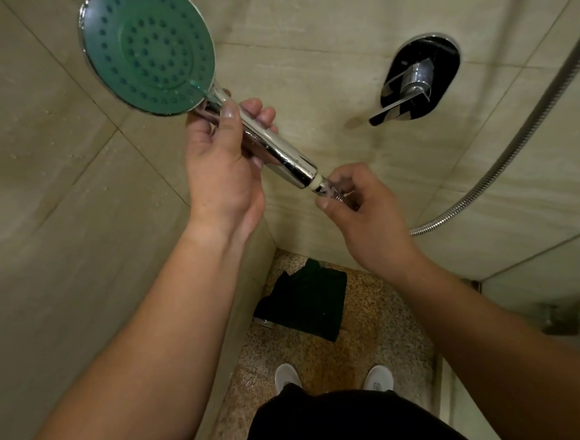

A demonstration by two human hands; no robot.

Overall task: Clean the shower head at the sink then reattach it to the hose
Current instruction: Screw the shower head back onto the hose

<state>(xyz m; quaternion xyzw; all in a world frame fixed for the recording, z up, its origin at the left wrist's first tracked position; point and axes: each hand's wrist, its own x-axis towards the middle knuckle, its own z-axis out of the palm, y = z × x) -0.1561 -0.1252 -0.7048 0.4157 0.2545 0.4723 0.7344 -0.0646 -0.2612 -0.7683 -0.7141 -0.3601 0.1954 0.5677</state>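
Fingers [257,114] of the left hand [223,169] curl round the upper handle of the shower head [148,51]; fingers [325,203] of the right hand [367,214] pinch the hose [516,142] end fitting against the handle's white threaded base. Above the left fingers sits the round face: green rubber, concentric rings of raised nozzles, chrome rim. The handle is a smooth chrome tube. Right of the right fingers the ribbed metal hose curves along beige tile

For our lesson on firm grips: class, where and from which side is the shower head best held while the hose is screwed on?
Grip the shower head by its straight chrome handle, wrapping from the left as the left hand does. That probably leaves the threaded end free for the right hand with the hose nut.
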